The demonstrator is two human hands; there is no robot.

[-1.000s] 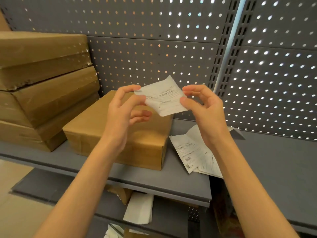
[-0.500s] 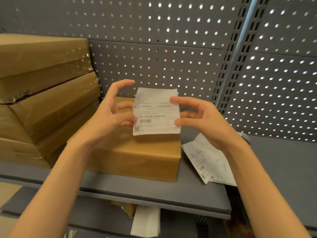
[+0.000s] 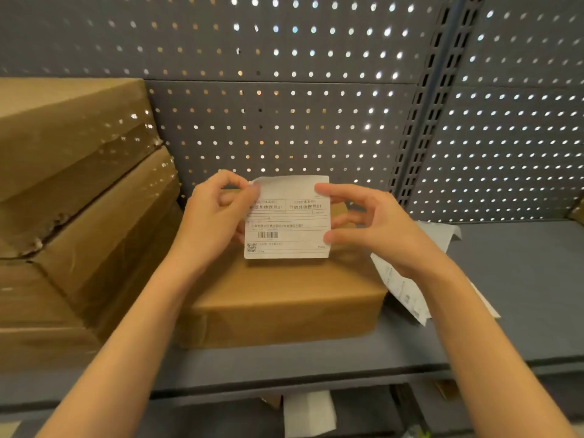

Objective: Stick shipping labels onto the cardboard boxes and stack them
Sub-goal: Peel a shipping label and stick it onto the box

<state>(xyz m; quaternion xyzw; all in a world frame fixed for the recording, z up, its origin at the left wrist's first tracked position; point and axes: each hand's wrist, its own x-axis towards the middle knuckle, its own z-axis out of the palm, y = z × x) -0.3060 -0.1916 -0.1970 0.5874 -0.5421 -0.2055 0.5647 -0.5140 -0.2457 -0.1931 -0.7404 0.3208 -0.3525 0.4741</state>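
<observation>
Here two hands (image 3: pixel 218 216) (image 3: pixel 376 226) hold one label (image 3: pixel 287 222).

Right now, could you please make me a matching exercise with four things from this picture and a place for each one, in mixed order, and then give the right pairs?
Things:
1. white printed shipping label
2. single brown cardboard box
3. stack of brown cardboard boxes
4. loose white paper sheets

Places:
A. piled at the left end of the grey metal shelf
B. held up between the left hand and the right hand
C. lying on the shelf, right of the single box
D. on the shelf, below the hands

Pairs: 1-B, 2-D, 3-A, 4-C
</observation>
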